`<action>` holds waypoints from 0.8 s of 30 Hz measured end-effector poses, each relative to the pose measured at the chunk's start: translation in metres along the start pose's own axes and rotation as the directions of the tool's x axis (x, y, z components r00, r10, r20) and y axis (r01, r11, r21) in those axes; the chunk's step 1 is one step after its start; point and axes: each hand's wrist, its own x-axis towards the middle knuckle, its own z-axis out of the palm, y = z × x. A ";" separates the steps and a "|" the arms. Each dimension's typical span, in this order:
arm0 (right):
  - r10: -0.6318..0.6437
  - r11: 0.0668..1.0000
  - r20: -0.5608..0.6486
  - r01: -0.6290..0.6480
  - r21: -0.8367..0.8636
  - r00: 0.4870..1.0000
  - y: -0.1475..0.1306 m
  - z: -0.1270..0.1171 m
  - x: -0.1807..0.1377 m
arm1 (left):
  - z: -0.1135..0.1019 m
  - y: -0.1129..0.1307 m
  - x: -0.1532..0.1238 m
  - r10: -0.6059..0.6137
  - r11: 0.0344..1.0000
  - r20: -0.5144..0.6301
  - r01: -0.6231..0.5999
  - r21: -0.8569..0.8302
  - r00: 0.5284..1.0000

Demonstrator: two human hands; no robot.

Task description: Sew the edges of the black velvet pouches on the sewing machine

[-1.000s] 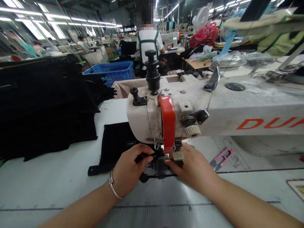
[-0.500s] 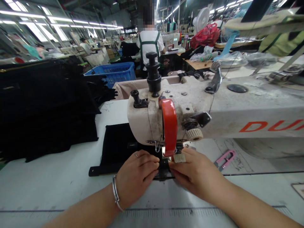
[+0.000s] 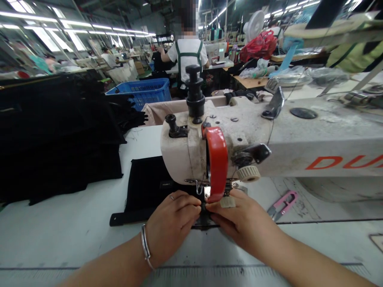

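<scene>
A black fabric piece [image 3: 143, 181] with a small label lies flat under the sewing machine head [image 3: 176, 153]. Along its near edge runs a black strap [image 3: 127, 218] with a small hole at its left end. My left hand [image 3: 176, 217], wearing a ring and bangle, has its fingers closed on the strap just left of the presser foot area. My right hand [image 3: 243, 217] pinches the strap's right part, fingertips almost meeting the left ones. The orange-red guard [image 3: 218, 163] hangs in front of the needle, which I cannot see.
Pink-handled thread snips [image 3: 284, 204] lie on the machine bed at right. A heap of black fabric pieces [image 3: 60, 139] covers the table's left side. Behind are a blue basket [image 3: 146, 89] and a co-worker [image 3: 188, 52] facing away. A ruler strip [image 3: 227, 272] edges the table.
The fabric and strap have shifted slightly left. My right hand has moved left, closing the gap between my fingertips. The co-worker's left arm now reaches out sideways.
</scene>
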 end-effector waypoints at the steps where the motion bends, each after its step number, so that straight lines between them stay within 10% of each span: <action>1: 0.001 1.000 -0.007 -0.001 0.005 1.000 0.000 0.001 0.000 | 0.000 0.000 -0.001 -0.006 1.000 -0.004 0.006 0.002 1.000; 24: -0.047 0.996 0.006 0.047 -0.079 0.999 -0.001 0.008 -0.007 | 0.004 -0.001 0.006 -0.055 0.997 -0.077 0.050 -0.067 0.996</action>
